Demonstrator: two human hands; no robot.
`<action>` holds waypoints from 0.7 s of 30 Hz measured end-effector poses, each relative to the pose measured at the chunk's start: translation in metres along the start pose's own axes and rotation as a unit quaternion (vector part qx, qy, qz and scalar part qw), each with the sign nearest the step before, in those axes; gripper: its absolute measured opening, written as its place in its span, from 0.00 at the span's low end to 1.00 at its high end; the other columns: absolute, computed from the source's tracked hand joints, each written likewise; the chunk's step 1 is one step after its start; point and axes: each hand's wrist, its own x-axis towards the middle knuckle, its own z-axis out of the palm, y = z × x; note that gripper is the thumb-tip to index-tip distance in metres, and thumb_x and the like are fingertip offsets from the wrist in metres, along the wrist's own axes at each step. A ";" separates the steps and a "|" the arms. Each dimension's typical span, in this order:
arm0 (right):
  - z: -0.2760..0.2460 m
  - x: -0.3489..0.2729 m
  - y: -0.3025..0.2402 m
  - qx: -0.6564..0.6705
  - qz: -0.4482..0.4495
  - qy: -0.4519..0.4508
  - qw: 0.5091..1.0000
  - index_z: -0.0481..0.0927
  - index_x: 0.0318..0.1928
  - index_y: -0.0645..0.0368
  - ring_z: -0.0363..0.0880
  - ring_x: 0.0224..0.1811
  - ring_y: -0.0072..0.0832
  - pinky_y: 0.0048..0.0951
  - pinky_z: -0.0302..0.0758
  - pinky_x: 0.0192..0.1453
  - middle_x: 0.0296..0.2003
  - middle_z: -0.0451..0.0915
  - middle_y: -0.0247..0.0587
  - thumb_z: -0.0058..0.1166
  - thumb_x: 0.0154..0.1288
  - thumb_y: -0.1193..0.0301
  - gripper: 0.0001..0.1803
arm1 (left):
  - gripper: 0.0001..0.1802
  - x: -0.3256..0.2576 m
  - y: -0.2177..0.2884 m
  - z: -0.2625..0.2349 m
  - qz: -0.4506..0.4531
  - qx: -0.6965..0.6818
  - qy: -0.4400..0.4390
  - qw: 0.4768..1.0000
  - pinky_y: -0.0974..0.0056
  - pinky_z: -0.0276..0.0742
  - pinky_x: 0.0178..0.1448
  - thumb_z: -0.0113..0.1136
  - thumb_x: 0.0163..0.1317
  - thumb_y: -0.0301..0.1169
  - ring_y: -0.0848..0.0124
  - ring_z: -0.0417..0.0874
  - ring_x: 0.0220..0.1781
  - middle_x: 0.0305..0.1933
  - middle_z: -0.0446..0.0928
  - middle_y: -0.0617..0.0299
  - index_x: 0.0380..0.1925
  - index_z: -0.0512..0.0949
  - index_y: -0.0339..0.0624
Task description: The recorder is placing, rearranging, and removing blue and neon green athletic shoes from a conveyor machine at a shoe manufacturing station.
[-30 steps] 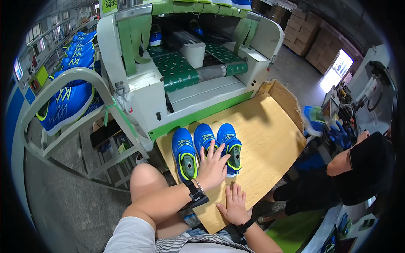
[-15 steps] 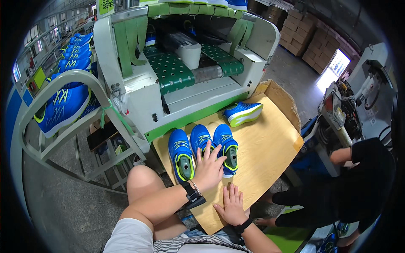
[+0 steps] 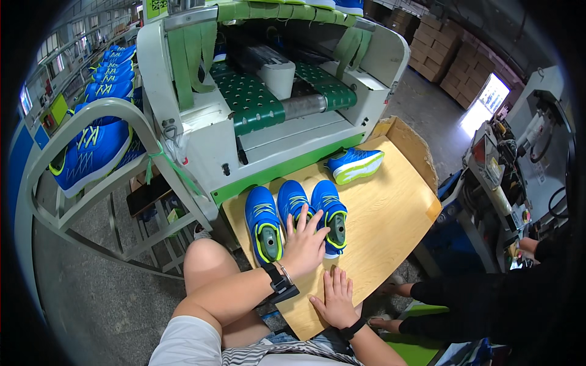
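Three blue sports shoes stand side by side on a wood-grain board, toes pointing away from me: a left shoe (image 3: 262,208), a middle shoe (image 3: 292,194) and a right shoe (image 3: 326,198). Dark green lasts show inside the outer two. My left hand (image 3: 303,247) lies over the heel of the middle shoe with its fingers spread, hiding that shoe's opening; its fingertips reach the right shoe's side. Flat on the board near its front edge rests my right hand (image 3: 337,302), fingers stretched out, holding nothing. A fourth blue shoe (image 3: 356,165) lies on its side at the board's far edge, pale sole showing.
Beyond the wooden board (image 3: 384,207) stands a machine with a green perforated conveyor belt (image 3: 250,100). A metal rack (image 3: 137,116) with more blue shoes is at left. Cardboard edging (image 3: 406,143) borders the board's far right. Another person in dark clothes (image 3: 482,305) is at right.
The person at right has shifted farther right, an arm now lower beside the machine there. My hands and the shoes keep their places; the view has shifted slightly.
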 end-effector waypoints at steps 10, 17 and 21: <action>0.003 -0.001 0.000 0.013 0.003 0.009 1.000 0.53 0.80 0.61 0.42 0.82 0.63 0.69 0.38 0.80 0.79 0.48 0.66 0.51 0.71 0.39 0.50 | 0.25 0.001 0.000 -0.003 -0.010 -0.003 -0.024 1.000 0.24 0.41 0.78 0.62 0.63 0.33 0.38 0.45 0.84 0.78 0.60 0.48 0.62 0.78 0.48; -0.031 0.036 0.020 0.262 0.065 0.123 0.955 0.50 0.78 0.70 0.56 0.79 0.54 0.44 0.59 0.79 0.76 0.54 0.67 0.69 0.65 0.65 0.51 | 0.33 0.015 0.000 -0.057 0.018 -0.079 -0.021 0.996 0.29 0.47 0.79 0.61 0.68 0.39 0.43 0.49 0.84 0.81 0.57 0.49 0.72 0.68 0.48; -0.053 0.110 0.032 0.493 0.098 0.123 0.855 0.49 0.78 0.69 0.61 0.76 0.46 0.42 0.62 0.77 0.75 0.58 0.59 0.70 0.66 0.64 0.52 | 0.30 0.020 -0.034 -0.056 -0.025 -0.017 -0.127 0.991 0.31 0.50 0.79 0.60 0.70 0.46 0.44 0.58 0.81 0.80 0.62 0.55 0.69 0.72 0.47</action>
